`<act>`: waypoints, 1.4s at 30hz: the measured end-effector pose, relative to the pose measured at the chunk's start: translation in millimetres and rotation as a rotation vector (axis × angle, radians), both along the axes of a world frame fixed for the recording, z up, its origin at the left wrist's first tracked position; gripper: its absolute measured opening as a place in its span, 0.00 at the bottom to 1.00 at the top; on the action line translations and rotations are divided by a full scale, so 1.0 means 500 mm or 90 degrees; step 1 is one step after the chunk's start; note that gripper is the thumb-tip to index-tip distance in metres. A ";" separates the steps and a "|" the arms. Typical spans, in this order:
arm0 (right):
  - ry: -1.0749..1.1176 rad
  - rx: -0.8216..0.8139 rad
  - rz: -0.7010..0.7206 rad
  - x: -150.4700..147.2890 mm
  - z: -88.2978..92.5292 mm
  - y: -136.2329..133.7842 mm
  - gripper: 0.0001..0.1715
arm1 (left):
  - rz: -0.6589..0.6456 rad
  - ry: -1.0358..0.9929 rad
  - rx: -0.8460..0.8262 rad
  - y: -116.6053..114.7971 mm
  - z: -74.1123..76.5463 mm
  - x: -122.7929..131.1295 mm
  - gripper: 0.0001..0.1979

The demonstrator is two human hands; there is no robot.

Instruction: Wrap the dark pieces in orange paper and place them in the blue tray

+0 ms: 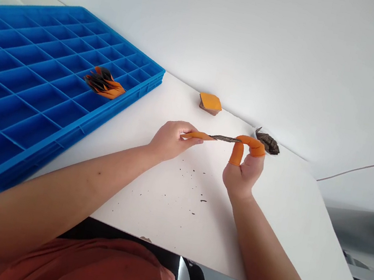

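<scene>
My left hand (pixel 171 141) pinches a small orange paper sleeve (pixel 193 135) between thumb and fingers. A dark, flat dried strip (pixel 225 138) pokes out of the sleeve's right end. Gripping that strip's far end is my right hand (pixel 248 163), with orange finger cots on its thumb and fingertip. A stack of orange cards or sleeves (pixel 210 101) lies just beyond my hands. Behind the right hand, a small dish holds a pile of dark dried strips (pixel 269 143).
A large blue divided tray (pixel 44 74) fills the left side, with a bundle of dark-tipped orange sleeves (pixel 106 83) in one compartment. Dark crumbs (pixel 203 200) dot the white table (pixel 160 208). A wall stands behind, with a thin cable (pixel 366 168) along it.
</scene>
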State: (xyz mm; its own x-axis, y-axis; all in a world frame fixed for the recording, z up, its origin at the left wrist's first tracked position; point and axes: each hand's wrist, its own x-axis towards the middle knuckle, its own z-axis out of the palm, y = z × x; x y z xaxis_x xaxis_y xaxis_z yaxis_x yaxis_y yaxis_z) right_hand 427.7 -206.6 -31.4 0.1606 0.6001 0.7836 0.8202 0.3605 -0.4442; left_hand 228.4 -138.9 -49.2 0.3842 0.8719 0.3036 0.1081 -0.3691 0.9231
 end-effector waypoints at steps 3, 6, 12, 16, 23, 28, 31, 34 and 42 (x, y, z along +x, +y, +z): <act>0.010 -0.009 -0.006 -0.001 -0.002 0.000 0.08 | -0.006 -0.002 0.015 0.003 -0.001 -0.001 0.06; 0.028 -0.023 -0.003 -0.002 -0.005 0.000 0.09 | 0.014 0.012 0.028 0.006 -0.001 -0.001 0.06; 0.112 -0.044 0.007 -0.012 -0.016 0.000 0.09 | 0.016 0.027 0.030 0.004 0.001 -0.002 0.07; 0.172 -0.038 -0.001 -0.020 -0.023 0.001 0.09 | 0.013 0.032 0.026 0.003 0.001 -0.002 0.09; 0.233 -0.066 0.008 -0.017 -0.026 0.005 0.09 | 0.041 0.090 0.023 -0.001 -0.002 0.003 0.15; 0.250 -0.080 0.035 -0.020 -0.025 0.005 0.09 | 0.039 0.100 0.025 -0.002 -0.001 0.004 0.15; 0.231 -0.099 0.069 -0.021 -0.024 0.004 0.09 | 0.029 0.102 0.037 -0.001 -0.002 0.003 0.15; 0.195 -0.097 0.077 -0.016 -0.024 0.004 0.10 | 0.035 0.108 0.029 -0.002 -0.002 0.003 0.17; 0.145 -0.094 0.038 0.005 -0.017 0.008 0.12 | 0.022 0.122 0.020 -0.005 0.000 0.002 0.15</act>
